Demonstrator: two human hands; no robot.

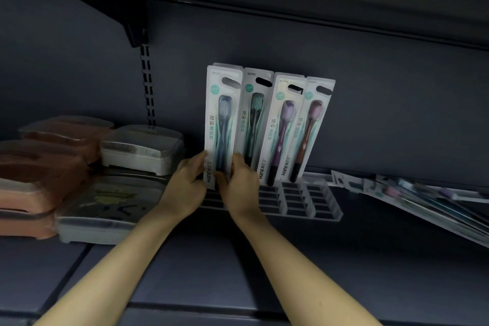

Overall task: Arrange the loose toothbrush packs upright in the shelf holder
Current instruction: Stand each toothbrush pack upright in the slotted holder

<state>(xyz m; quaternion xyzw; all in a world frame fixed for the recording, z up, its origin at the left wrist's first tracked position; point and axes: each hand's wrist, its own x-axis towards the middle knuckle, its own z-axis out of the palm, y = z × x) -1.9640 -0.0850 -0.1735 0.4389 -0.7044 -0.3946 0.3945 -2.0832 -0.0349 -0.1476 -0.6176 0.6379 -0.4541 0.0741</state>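
- Left hand (189, 177) and right hand (238, 180) both pinch the blue toothbrush pack (221, 124) at its lower edges.
- Judged light, stiff card, slippery blister; hold low, near the holder (312, 201).

Two bare forearms, no sleeves, left hand (185, 180), right hand (239, 180)

It was a shop: dark slotted shelving (148, 82), packaged toothbrushes (267, 127) centre frame, stacked wrapped soap boxes (140, 148) at the left.
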